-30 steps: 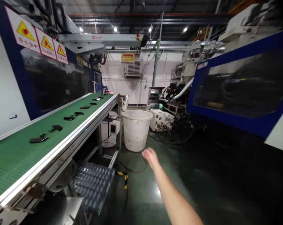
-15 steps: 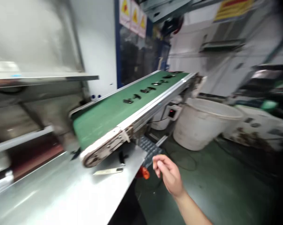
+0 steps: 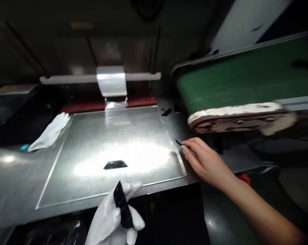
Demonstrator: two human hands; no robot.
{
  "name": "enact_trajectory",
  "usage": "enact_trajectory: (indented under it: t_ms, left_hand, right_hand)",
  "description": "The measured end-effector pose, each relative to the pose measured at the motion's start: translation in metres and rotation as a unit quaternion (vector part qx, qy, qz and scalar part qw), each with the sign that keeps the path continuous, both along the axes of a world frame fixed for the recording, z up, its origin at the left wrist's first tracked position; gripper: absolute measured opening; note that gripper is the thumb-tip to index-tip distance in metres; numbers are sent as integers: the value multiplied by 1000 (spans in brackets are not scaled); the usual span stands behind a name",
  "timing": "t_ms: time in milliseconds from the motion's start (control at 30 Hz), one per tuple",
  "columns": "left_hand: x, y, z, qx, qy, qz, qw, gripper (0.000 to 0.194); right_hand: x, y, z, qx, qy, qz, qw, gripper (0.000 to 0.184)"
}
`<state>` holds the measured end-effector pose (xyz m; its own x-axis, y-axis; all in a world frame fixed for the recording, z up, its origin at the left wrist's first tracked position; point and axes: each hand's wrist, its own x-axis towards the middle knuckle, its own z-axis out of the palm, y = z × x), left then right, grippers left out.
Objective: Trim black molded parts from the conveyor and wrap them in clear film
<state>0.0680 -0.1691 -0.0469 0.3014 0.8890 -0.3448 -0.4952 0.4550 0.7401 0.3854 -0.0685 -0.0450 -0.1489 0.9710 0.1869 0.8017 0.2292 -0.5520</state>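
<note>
My left hand (image 3: 113,217), in a white glove, is at the bottom centre in front of the table edge. Its fingers grip a small, long black plastic part (image 3: 123,207), held tilted. My bare right hand (image 3: 202,160) is over the table at the right corner of the metal tray, closed around a utility knife (image 3: 179,143). The knife's dark tip points left and its pale handle is mostly hidden by my fingers. Another black plastic part (image 3: 115,165) lies on the shiny tray between the hands.
The metal tray (image 3: 90,132) covers the table's middle. A clear film roll (image 3: 112,81) hangs on a bar behind it. A white glove (image 3: 52,131) lies to the left. The green conveyor belt (image 3: 245,78) juts in from the right, above the table. Black scraps (image 3: 166,112) lie near it.
The view has swung left from the conveyor to the tray. My right hand, empty before, now holds the knife that lay on the table. My left hand has come into view with the black part.
</note>
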Motion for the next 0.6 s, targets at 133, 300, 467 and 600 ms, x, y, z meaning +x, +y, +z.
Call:
enact_trajectory:
  t_ms: [133,300,467,600]
  left_hand:
    - [-10,4,-14,52,-88,8,995,37]
    - [-10,4,-13,44,-142,-22,989,52]
    - [-10,1,-12,48,-146,-24,988,55]
    - [-8,2,-14,50,-144,-16,988,53]
  right_hand:
    - [-60,-35,36,-91,83,226,966,34]
    - [-114,-47,51,-140,131,293,937,34]
    - [-124,-43,44,-136,143,312,929,34]
    - [-125,-45,40,-132,136,305,933,33]
